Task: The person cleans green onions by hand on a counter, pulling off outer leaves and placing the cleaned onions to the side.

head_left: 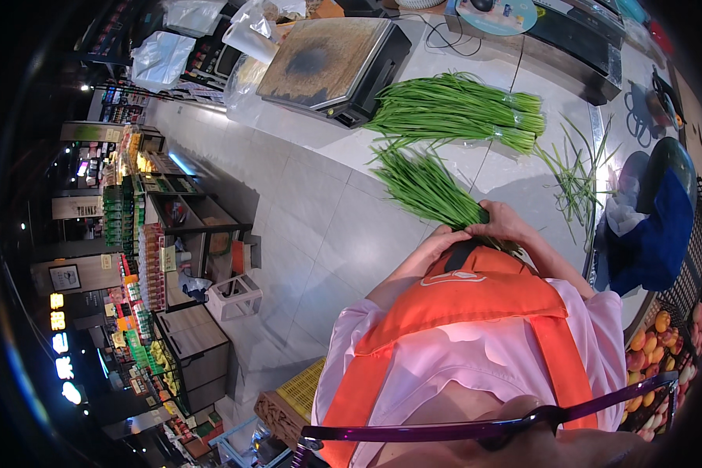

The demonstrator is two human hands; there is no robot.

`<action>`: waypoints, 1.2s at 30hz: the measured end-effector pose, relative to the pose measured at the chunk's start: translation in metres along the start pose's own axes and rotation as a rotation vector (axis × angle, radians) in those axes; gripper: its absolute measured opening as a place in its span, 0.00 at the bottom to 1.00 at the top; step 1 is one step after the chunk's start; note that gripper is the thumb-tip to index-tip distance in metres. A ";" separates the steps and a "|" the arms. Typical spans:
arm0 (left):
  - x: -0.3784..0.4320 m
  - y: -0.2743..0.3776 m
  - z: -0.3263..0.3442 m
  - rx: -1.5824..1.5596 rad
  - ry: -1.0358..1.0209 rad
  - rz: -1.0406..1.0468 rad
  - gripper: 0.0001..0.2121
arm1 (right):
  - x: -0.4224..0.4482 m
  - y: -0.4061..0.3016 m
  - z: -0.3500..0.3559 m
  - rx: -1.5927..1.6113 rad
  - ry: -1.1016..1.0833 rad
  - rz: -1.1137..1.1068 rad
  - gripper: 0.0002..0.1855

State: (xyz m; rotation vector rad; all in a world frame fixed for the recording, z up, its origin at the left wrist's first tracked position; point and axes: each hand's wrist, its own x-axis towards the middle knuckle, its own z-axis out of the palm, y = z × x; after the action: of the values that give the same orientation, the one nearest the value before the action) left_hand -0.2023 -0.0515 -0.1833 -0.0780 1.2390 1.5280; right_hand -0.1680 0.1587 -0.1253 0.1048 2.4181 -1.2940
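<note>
Both hands grip one bunch of long green garlic chives (424, 187) in front of the orange apron (491, 292). My left hand (447, 238) closes on the stem end from the left. My right hand (501, 221) holds the same end from the right, its thumb near the left fingers. The leaves fan out up and to the left. Beyond them on the counter lie tied chive bunches (444, 117), bound with clear tape near their pale stem ends (518, 139). Loose chive stalks (573, 181) are scattered to the right. The lowest part of the held stems is hidden by the hands and apron.
A weighing scale (324, 61) with a worn platform stands behind the bunches, beside a roll of clear bags (250, 42). At right are a dark green watermelon (673, 161), a blue cloth (649, 245) and crated fruit (655, 345). Shop shelves (193, 216) stand across the aisle.
</note>
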 end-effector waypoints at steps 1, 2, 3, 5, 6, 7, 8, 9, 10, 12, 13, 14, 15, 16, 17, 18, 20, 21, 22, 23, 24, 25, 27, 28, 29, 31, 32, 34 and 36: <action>-0.002 0.002 0.002 -0.030 -0.012 0.022 0.20 | -0.001 -0.001 -0.001 0.046 -0.031 -0.017 0.29; -0.004 0.004 0.004 -0.059 -0.025 0.043 0.21 | -0.001 -0.002 -0.003 0.093 -0.062 -0.033 0.28; -0.006 0.004 0.007 -0.089 -0.038 0.063 0.22 | -0.002 -0.003 -0.005 0.140 -0.092 -0.048 0.28; -0.006 0.004 0.008 -0.067 -0.045 0.101 0.25 | 0.000 -0.003 -0.008 0.164 -0.148 -0.096 0.27; -0.006 0.005 0.010 -0.057 -0.047 0.122 0.26 | 0.000 -0.003 -0.010 0.175 -0.177 -0.121 0.27; -0.007 0.006 0.011 -0.072 -0.047 0.122 0.26 | 0.000 -0.003 -0.011 0.184 -0.189 -0.134 0.27; -0.009 0.007 0.011 -0.087 -0.047 0.122 0.26 | -0.001 -0.004 -0.012 0.194 -0.199 -0.147 0.28; -0.011 0.012 0.015 -0.102 -0.052 0.120 0.26 | -0.003 -0.003 -0.013 0.203 -0.207 -0.156 0.28; -0.013 0.017 0.020 -0.097 -0.038 0.138 0.26 | -0.004 -0.002 -0.015 0.229 -0.199 -0.177 0.28; -0.016 0.030 0.031 -0.088 -0.012 0.177 0.25 | -0.005 0.001 -0.019 0.276 -0.186 -0.219 0.28; -0.015 0.037 0.038 -0.096 -0.032 0.186 0.26 | -0.008 -0.003 -0.025 0.211 -0.114 -0.243 0.27; -0.014 0.044 0.044 -0.105 -0.053 0.195 0.26 | -0.012 -0.007 -0.031 0.145 -0.043 -0.265 0.26; -0.012 0.050 0.047 -0.112 -0.072 0.207 0.27 | -0.016 -0.014 -0.037 0.078 0.027 -0.291 0.26; -0.002 0.048 0.049 -0.153 -0.102 0.256 0.24 | -0.018 -0.021 -0.042 -0.047 0.120 -0.264 0.26; 0.006 0.049 0.049 -0.182 -0.109 0.250 0.23 | -0.023 -0.029 -0.046 -0.148 0.200 -0.270 0.27; 0.012 0.053 0.050 -0.208 -0.116 0.241 0.22 | -0.029 -0.040 -0.052 -0.246 0.280 -0.275 0.27; 0.022 0.059 0.053 -0.293 -0.094 0.218 0.18 | -0.034 -0.046 -0.057 -0.402 0.347 -0.270 0.33; 0.028 0.060 0.050 -0.216 -0.038 0.184 0.18 | -0.036 -0.043 -0.055 -0.443 0.364 -0.279 0.34; 0.032 0.061 0.044 -0.139 0.019 0.153 0.17 | -0.037 -0.036 -0.050 -0.484 0.379 -0.290 0.36; 0.035 0.061 0.039 -0.063 0.077 0.123 0.17 | -0.036 -0.028 -0.045 -0.527 0.393 -0.301 0.37; 0.031 0.061 0.036 -0.220 0.048 0.138 0.15 | -0.034 -0.016 -0.039 -0.526 0.348 -0.258 0.39; 0.027 0.058 0.030 -0.218 0.090 0.110 0.14 | -0.033 -0.007 -0.034 -0.506 0.354 -0.241 0.39; 0.019 0.048 0.013 -0.216 0.178 0.052 0.13 | -0.033 0.008 -0.025 -0.464 0.361 -0.207 0.38; 0.016 0.045 0.007 -0.234 0.169 0.069 0.12 | -0.030 0.014 -0.024 -0.373 0.385 -0.213 0.36; 0.015 0.042 0.003 -0.196 0.187 0.069 0.12 | -0.028 0.021 -0.024 -0.314 0.397 -0.222 0.35; 0.010 0.045 0.004 -0.121 0.219 0.081 0.12 | -0.024 0.022 -0.029 -0.203 0.420 -0.245 0.33; 0.008 0.044 0.007 -0.091 0.261 0.099 0.12 | -0.021 0.022 -0.029 -0.166 0.498 -0.306 0.29; 0.003 0.045 0.017 -0.028 0.338 0.140 0.12 | -0.016 0.028 -0.030 -0.171 0.491 -0.258 0.25; 0.005 0.037 0.017 0.075 0.357 0.182 0.11 | -0.012 0.034 -0.029 -0.142 0.515 -0.249 0.18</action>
State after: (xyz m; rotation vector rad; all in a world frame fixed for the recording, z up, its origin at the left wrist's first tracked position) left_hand -0.2229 -0.0297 -0.1550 -0.2006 1.6208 1.6703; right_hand -0.1579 0.2033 -0.1331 0.1110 3.0350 -1.3175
